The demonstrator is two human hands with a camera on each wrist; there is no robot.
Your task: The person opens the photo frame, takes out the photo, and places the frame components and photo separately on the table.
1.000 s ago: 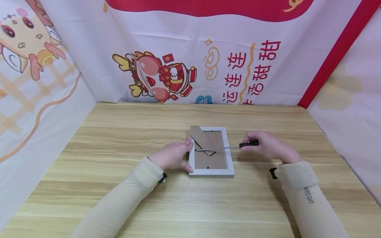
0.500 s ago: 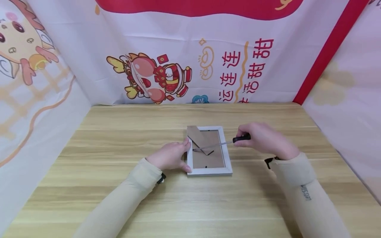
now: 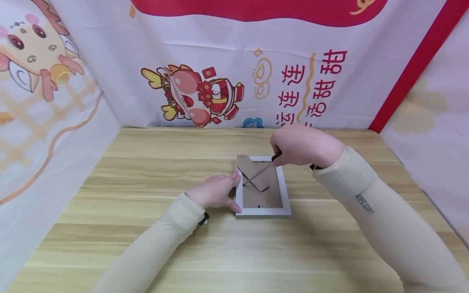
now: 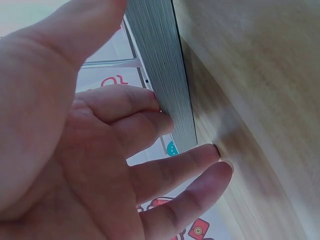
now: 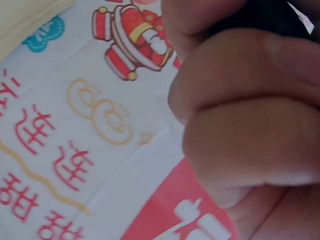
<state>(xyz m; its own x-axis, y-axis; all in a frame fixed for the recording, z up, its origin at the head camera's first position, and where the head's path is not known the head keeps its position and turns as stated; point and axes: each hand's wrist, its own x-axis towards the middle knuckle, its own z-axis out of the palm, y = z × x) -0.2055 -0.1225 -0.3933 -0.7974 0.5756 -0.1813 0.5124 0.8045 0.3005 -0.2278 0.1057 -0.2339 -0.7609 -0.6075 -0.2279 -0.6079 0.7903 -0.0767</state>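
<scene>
So the picture frame is lying face down on the wooden tabletop, about dead centre, with its long axis running away from the person, and the brown backing board and its fold-out stand are facing up. The left hand is sitting right at the frame's left edge, fingers mostly straight, bracing it rather than wrapping it; in the left wrist view the fingertips are pressing against the frame's grey side wall while the lower fingers are resting on the wood. The right hand is hovering over the frame's far right corner, its grip closed round the black handle of a screwdriver. The shaft is angling down and to the left from that hand, across the backing, with the tip landing near the left inner edge, just beside the left hand's fingers. I think it's poking at a retaining tab there, but it's too small to tell for sure. The right wrist view is just showing curled fingers and the printed backdrop.
</scene>
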